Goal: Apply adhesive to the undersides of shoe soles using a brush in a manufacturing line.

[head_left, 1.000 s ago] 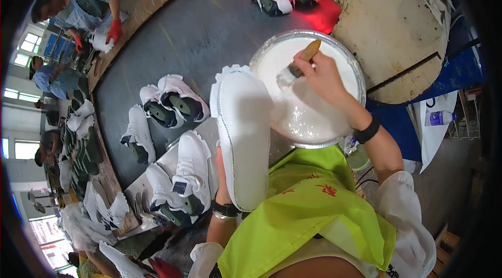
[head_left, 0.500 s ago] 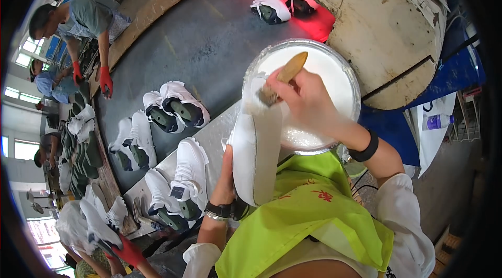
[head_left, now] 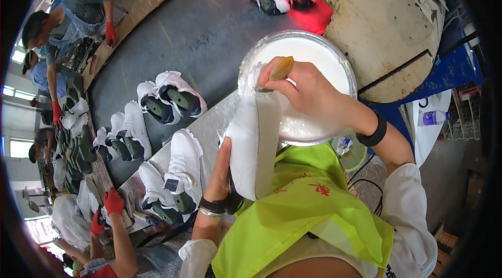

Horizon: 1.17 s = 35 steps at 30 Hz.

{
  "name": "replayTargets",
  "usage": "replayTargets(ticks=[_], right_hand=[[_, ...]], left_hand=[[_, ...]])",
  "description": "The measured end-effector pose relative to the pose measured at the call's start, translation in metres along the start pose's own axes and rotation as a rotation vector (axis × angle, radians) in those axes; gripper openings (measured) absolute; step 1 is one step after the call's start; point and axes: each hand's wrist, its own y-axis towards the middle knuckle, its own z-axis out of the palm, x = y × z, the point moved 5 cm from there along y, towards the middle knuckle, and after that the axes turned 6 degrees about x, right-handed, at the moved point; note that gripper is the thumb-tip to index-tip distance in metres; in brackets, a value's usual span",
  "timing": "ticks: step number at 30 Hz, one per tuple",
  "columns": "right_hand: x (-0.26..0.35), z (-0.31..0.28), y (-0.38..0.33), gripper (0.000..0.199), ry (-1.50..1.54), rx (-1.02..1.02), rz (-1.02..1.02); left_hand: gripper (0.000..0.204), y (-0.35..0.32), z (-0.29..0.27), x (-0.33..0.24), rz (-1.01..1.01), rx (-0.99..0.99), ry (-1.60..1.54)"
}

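Presently, taking the white basin (head_left: 342,64) as landmark:

Item: your right hand (head_left: 308,90), over the basin's near-left rim, closed around a wooden-handled brush (head_left: 277,71) whose bristles meet the top end of the sole.

Item: white shoe sole (head_left: 253,142), upright, just left of the basin and overlapping its rim. Your left hand (head_left: 219,173) grips its lower left edge, thumb side showing; how the fingers lie behind it cannot be told.

Item: white paste in the basin, surface near the rim.

Risks, as judged: a loaded brush may drip onto your green apron (head_left: 298,210) below the basin; the tall sole, held low, may pivot under brush pressure and slip; a knock on the rim may slop paste.

Item: finished white shoes (head_left: 170,97), in pairs well left of the basin on the dark belt (head_left: 209,32).

Room: bare belt lies beyond and left of the basin. The basin's right side is hemmed by a pale curved guard (head_left: 387,27). A co-worker's red-gloved hand (head_left: 112,202) works far left and below.
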Motion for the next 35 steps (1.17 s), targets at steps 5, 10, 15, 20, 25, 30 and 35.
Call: replayTargets(ticks=[5,10,15,20,25,30,35], right_hand=[[0.009,-0.003,-0.003,0.01,-0.068,0.195,-0.168],[-0.001,-0.022,-0.003,0.007,-0.116,0.255,-0.086],[-0.028,-0.013,0.002,0.012,0.006,-0.192,-0.073],[-0.004,0.014,-0.031,0.012,0.12,-0.075,-0.149],[-0.033,-0.015,-0.002,0.021,0.215,-0.246,0.189],[-0.062,-0.002,-0.041,0.025,0.419,-0.495,0.43],[-0.021,0.01,-0.041,0.027,0.016,-0.392,-0.01]], left_hand=[[0.068,-0.005,-0.004,-0.001,-0.012,-0.047,0.028],[0.068,0.0,-0.009,-0.003,0.036,-0.047,0.088],[0.072,0.004,-0.002,-0.008,0.072,0.003,0.065],[0.071,0.01,0.003,-0.015,0.069,0.043,0.076],[0.066,0.004,0.034,-0.028,0.028,-0.14,0.231],[0.041,0.148,0.127,-0.102,-0.248,-0.362,2.003],[0.016,0.092,0.103,-0.126,0.197,-0.775,2.574]])
